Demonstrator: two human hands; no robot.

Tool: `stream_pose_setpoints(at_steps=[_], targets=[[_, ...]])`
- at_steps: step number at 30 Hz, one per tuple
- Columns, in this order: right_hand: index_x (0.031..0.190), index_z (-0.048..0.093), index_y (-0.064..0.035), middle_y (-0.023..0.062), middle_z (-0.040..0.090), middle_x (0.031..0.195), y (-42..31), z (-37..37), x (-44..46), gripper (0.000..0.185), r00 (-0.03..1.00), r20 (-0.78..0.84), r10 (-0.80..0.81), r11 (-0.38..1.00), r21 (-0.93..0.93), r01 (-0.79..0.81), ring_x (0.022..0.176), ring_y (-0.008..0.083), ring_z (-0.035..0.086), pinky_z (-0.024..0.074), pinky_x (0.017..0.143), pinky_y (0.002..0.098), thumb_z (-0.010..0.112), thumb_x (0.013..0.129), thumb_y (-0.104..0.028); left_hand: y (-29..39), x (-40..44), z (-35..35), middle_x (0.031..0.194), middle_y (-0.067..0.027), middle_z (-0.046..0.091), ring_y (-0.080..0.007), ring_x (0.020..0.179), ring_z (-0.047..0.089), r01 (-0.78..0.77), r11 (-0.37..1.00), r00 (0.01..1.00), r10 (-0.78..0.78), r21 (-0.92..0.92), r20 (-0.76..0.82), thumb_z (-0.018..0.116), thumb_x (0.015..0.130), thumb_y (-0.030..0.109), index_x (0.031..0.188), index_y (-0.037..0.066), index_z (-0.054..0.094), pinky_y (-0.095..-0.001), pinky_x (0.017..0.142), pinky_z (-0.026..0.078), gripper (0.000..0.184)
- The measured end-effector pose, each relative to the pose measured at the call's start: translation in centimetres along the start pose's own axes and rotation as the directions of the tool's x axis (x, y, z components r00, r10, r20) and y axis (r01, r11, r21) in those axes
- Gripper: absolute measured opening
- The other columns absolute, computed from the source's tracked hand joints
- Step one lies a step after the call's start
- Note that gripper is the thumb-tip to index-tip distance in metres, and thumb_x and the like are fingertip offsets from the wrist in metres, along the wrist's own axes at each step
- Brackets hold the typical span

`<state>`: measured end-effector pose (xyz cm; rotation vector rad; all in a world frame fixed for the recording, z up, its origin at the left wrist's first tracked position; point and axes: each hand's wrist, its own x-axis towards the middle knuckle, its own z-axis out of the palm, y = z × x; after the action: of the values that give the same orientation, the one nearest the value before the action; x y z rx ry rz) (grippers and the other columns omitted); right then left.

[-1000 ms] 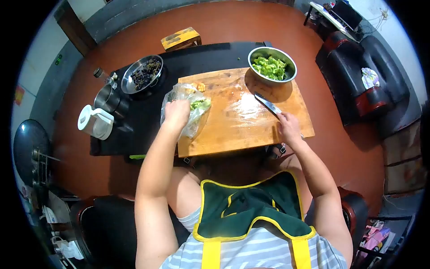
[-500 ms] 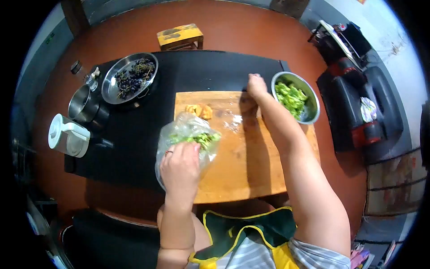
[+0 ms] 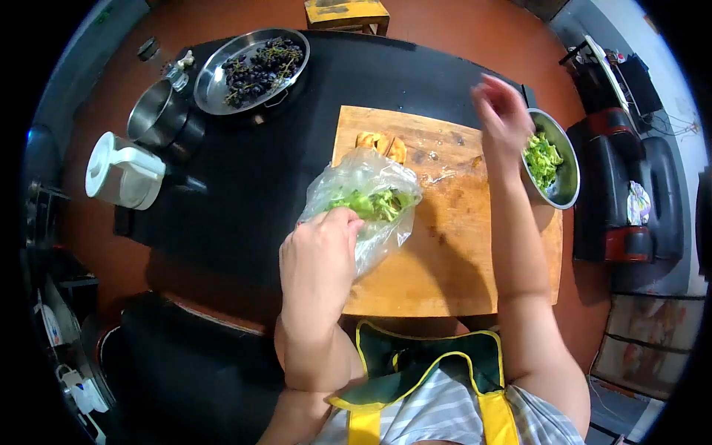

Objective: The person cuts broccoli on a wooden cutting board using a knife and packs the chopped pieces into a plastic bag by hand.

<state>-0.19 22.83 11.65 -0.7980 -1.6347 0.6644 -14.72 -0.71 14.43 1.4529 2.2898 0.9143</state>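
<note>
My left hand (image 3: 319,252) is closed in a pinch at the near edge of a clear plastic bag (image 3: 371,174). Chopped green leafy vegetable (image 3: 374,204) lies in the bag's opening. The bag rests on the left part of a wooden cutting board (image 3: 452,274). My right hand (image 3: 504,119) is raised over the board's far right corner, just left of a metal bowl (image 3: 569,167). Motion smears its fingers, so I cannot see whether they hold anything. More cut greens (image 3: 543,162) are in the bowl. Yellow-brown pieces (image 3: 382,144) sit behind the bag.
On the black table (image 3: 245,193), a metal pan (image 3: 211,89) of dark grapes (image 3: 259,70) stands at the far left. A metal pot (image 3: 152,115) and a white-lidded pitcher (image 3: 126,174) are beside it. A yellow stool (image 3: 346,13) is beyond the table.
My right hand has lifted from the board's far edge and moved beside the bowl. My left hand keeps its pinch at the bag. The whole view has shifted.
</note>
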Motion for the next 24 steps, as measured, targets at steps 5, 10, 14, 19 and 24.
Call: stream_pose_setpoints(at_steps=[5, 10, 14, 19, 24], targets=[[0.101, 0.062, -0.0014, 0.0109, 0.064, 0.092, -7.6, -0.6, -11.4, 0.024, 0.851, 0.193, -0.488, 0.866, -0.019, 0.5, 0.081, 0.0244, 0.062, 0.0494, 0.072, 0.0322, 0.059, 0.078, 0.006, -1.1, -1.3, 0.6, 0.085, -0.02, 0.064, -0.0365, 0.08, 0.062, -0.009, 0.995, 1.0, 0.008, 0.094, 0.017, 0.054, 0.084, 0.01, 0.09, 0.003, 0.067, -0.0415, 0.071, 0.048, 0.016], [0.113, 0.058, -0.007, 0.016, 0.062, 0.104, -4.7, 0.7, -12.5, 0.038, 0.745, 0.66, -0.091, 0.947, -0.174, 0.27, 0.091, 0.0286, 0.063, 0.0506, 0.076, 0.0357, 0.061, 0.077, 0.004, -1.9, -2.2, 0.9, 0.09, -0.0197, 0.064, -0.0353, 0.085, 0.062, -0.079, 0.988, 0.997, 0.075, 0.136, 0.032, 0.052, 0.082, 0.007, 0.096, 0.002, 0.066, -0.0412, 0.074, 0.048, 0.02], [0.099, 0.065, -0.0067, 0.0129, 0.063, 0.102, -7.6, 0.9, -10.7, 0.025, 0.946, 0.32, -0.051, 0.875, -0.442, 0.197, 0.079, 0.0242, 0.064, 0.0511, 0.068, 0.0331, 0.071, 0.075, -0.011, -2.8, -1.8, 2.5, 0.094, -0.019, 0.064, -0.034, 0.088, 0.061, -0.137, 0.975, 0.988, 0.122, 0.176, 0.098, 0.052, 0.078, 0.005, 0.094, 0.001, 0.064, -0.0413, 0.077, 0.048, 0.021], [0.09, 0.068, -0.008, 0.0171, 0.065, 0.089, -2.9, 2.9, -6.3, 0.019, 0.678, 0.608, 0.412, 0.803, -0.595, 0.045, 0.08, 0.0357, 0.063, 0.0505, 0.073, 0.0436, 0.064, 0.077, -0.022, -3.5, -1.6, 2.5, 0.087, -0.017, 0.066, -0.0311, 0.084, 0.064, -0.307, 0.831, 0.951, 0.245, 0.464, 0.191, 0.055, 0.073, 0.01, 0.084, 0.004, 0.067, -0.0424, 0.08, 0.046, 0.017], [0.098, 0.069, -0.0193, 0.0125, 0.066, 0.097, -11.3, 3.4, -0.3, 0.019, 0.862, 0.423, 0.28, 0.783, -0.62, 0.05, 0.093, 0.0316, 0.062, 0.05, 0.082, 0.0413, 0.059, 0.081, -0.022, -1.3, -1.5, -0.2, 0.086, -0.0131, 0.068, -0.027, 0.089, 0.065, -0.326, 0.714, 0.919, 0.086, 0.62, 0.385, 0.059, 0.069, 0.009, 0.079, 0.007, 0.07, -0.0411, 0.09, 0.04, 0.015]])
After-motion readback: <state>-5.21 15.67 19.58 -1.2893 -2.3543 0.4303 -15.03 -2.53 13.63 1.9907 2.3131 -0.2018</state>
